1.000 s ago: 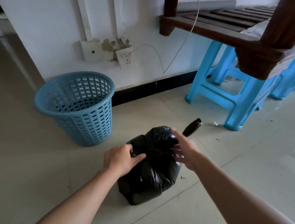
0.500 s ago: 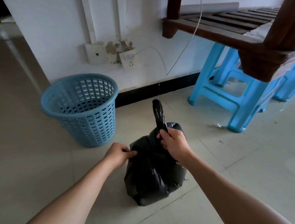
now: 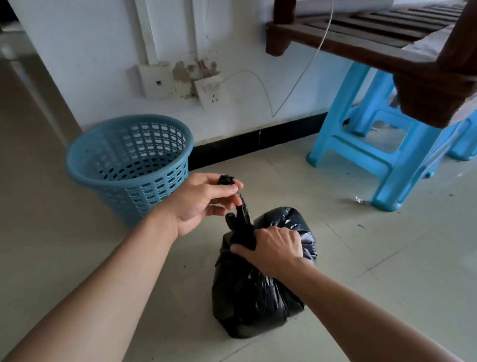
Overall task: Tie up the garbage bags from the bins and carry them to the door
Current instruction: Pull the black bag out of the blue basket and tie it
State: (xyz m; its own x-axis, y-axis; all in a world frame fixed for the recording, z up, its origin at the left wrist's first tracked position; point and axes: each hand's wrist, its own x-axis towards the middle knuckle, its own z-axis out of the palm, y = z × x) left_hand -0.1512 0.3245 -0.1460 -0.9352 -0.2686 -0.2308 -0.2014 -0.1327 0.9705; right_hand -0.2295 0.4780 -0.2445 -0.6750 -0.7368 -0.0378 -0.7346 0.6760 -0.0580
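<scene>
Left hand (image 3: 200, 203) pinches twisted bag tail (image 3: 242, 207) — right hand (image 3: 276, 250) clamps neck of black garbage bag (image 3: 252, 300) (knot hidden); blue bin (image 3: 130, 165) beside.

- Left hand (image 3: 200, 203): bare, no glove, no ring or band visible on the fingers that show; short nails where seen.
- Left forearm (image 3: 101, 290): bare from wrist to the frame's lower edge; no sleeve, cuff, watch or strap in view.
- Right hand (image 3: 276, 250): bare, no glove, no ring visible; knuckles and back of hand show.
- Right forearm (image 3: 391, 332): bare along its whole visible length; no sleeve, watch or bracelet.
- Rest of body: outside the frame, clothing cannot be told.
</scene>
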